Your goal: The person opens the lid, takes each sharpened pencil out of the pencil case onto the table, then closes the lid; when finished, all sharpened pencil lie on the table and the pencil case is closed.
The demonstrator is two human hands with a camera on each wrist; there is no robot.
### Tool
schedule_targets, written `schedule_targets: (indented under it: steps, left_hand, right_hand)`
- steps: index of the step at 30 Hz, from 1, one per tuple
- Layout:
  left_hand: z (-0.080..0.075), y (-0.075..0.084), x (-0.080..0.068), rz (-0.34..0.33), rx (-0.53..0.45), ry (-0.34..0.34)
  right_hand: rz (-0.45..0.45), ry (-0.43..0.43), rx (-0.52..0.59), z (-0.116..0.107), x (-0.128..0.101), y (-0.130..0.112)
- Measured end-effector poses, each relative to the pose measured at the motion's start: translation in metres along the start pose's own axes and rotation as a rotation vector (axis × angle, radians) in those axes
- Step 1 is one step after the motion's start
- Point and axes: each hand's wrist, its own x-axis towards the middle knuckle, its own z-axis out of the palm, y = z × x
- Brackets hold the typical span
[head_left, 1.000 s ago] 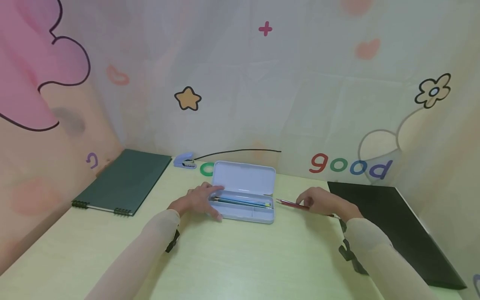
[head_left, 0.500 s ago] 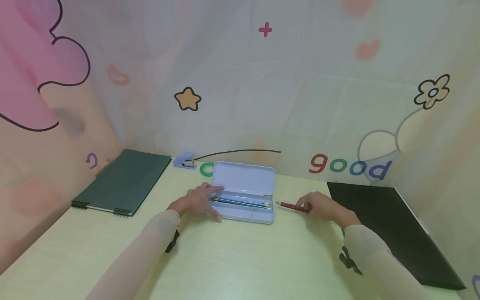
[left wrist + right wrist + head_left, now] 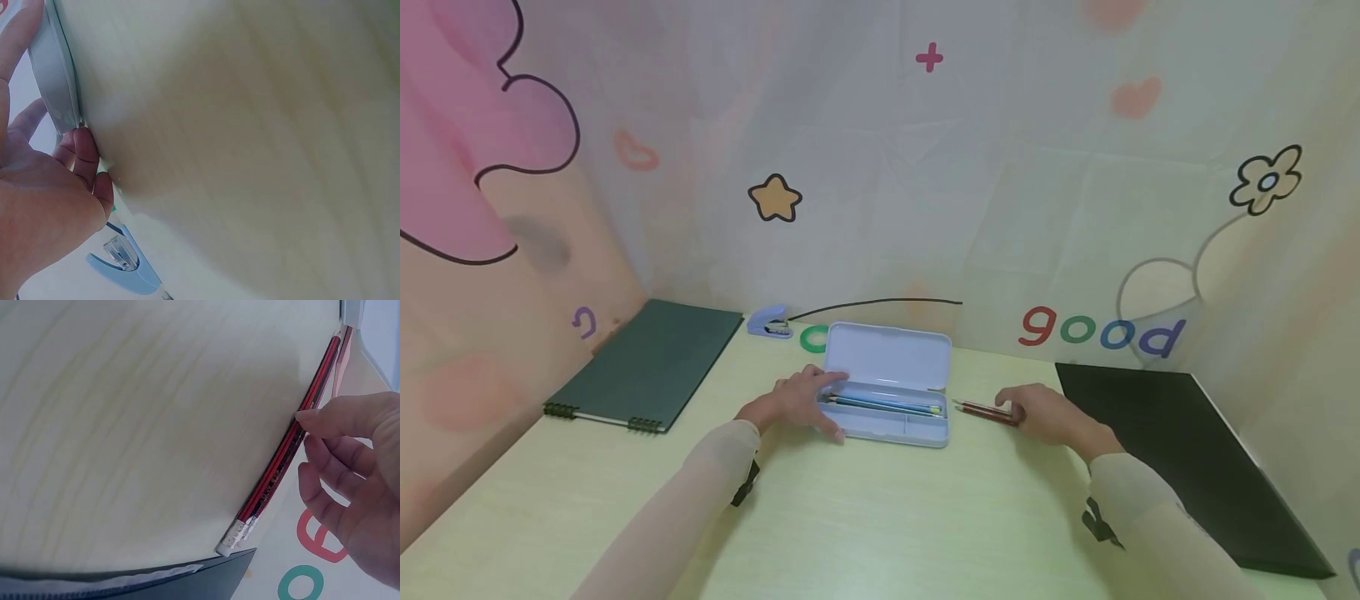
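Note:
An open pale blue pencil case [image 3: 887, 421] lies at the middle of the table with blue pencils [image 3: 883, 406] inside. My left hand [image 3: 820, 404] grips its left end, thumb in front and fingers behind; the left wrist view shows the fingers [image 3: 84, 156] against the case edge [image 3: 56, 81]. Two red-and-black pencils [image 3: 983, 410] lie just right of the case. My right hand [image 3: 1030, 412] pinches them. In the right wrist view the thumb tip [image 3: 307, 416] presses on the pencils [image 3: 281, 462], whose eraser ends reach the black sheet.
A dark green spiral notebook [image 3: 651, 362] lies at the far left, a black sheet [image 3: 1180, 450] at the right. A small blue stapler [image 3: 769, 321] sits by the back wall behind the case. A patterned cloth backdrop [image 3: 925, 192] closes off the back and sides.
My right hand has slid a little left along the red pencils and closed on them, covering their right ends. The left hand and case have not moved.

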Motion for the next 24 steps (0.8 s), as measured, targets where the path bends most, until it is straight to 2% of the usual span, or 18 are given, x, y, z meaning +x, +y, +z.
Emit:
schedule_targets:
  steps: [7,17,24]
  left_hand:
    - [0.0,-0.001,0.0,0.011,0.001,-0.002]
    - [0.002,-0.003,0.002,-0.003,-0.008,0.006]
    - [0.002,-0.003,0.002,0.0,-0.01,0.005]
  right_hand:
    - [-0.024,0.051,-0.032,0.0,0.001,0.002]
    - [-0.067,0.017,0.024,0.0,0.007,0.006]
    - [-0.061,0.004,0.025,0.001,0.011,0.004]
